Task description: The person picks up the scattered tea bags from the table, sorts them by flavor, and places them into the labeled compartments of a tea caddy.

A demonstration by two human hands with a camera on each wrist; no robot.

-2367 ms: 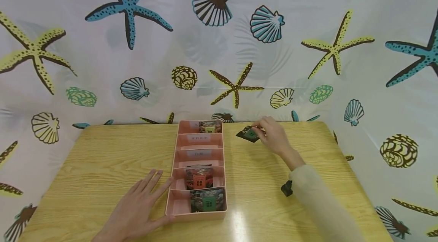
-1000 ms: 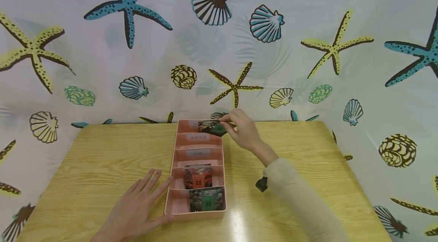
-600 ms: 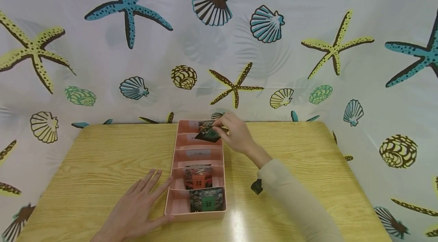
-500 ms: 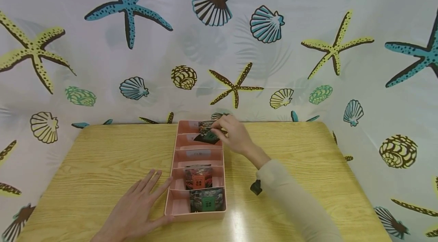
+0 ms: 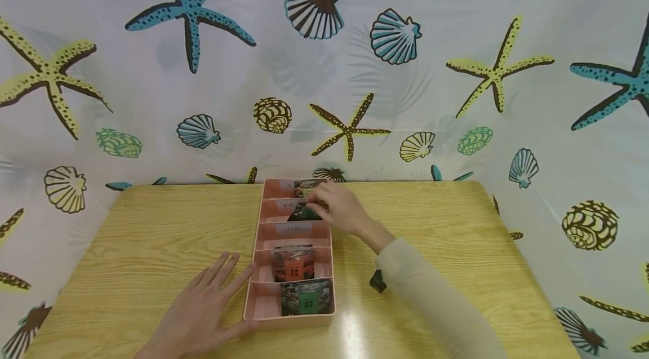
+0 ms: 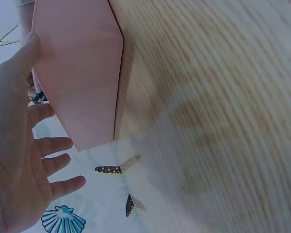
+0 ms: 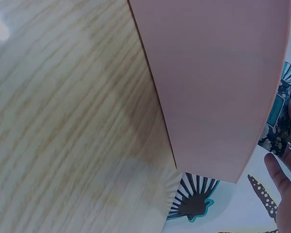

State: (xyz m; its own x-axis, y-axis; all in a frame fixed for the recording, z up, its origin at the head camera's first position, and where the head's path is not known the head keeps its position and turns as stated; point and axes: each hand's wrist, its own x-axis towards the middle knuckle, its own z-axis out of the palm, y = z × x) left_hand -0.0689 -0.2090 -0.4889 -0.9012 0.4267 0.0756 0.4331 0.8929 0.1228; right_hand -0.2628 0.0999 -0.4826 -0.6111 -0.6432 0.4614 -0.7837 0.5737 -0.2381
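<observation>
A long pink divided box (image 5: 291, 320) stands on the wooden table, its compartments in a row front to back. My right hand (image 5: 341, 209) pinches a dark tea bag sachet (image 5: 301, 213), which is partly down in the second compartment from the back. In the right wrist view this sachet (image 7: 280, 119) shows a teal label and a flower print behind the box's rim. My left hand (image 5: 200, 308) lies along the box's left side with fingers spread, index finger and thumb against its wall. In the left wrist view the left hand's fingers (image 6: 56, 144) are straight.
A green-labelled sachet (image 5: 306, 298) stands in the front compartment, a red-labelled sachet (image 5: 294, 266) behind it. Another sachet (image 5: 303, 187) sits in the rearmost one. Paper labels mark the back compartments. A small black object (image 5: 377, 281) is by the right sleeve. A patterned curtain (image 5: 324, 66) hangs behind.
My right hand has carried the sachet left from beside the box, past the rear compartment, then lowered it into the second compartment from the back. My left hand has stayed in place.
</observation>
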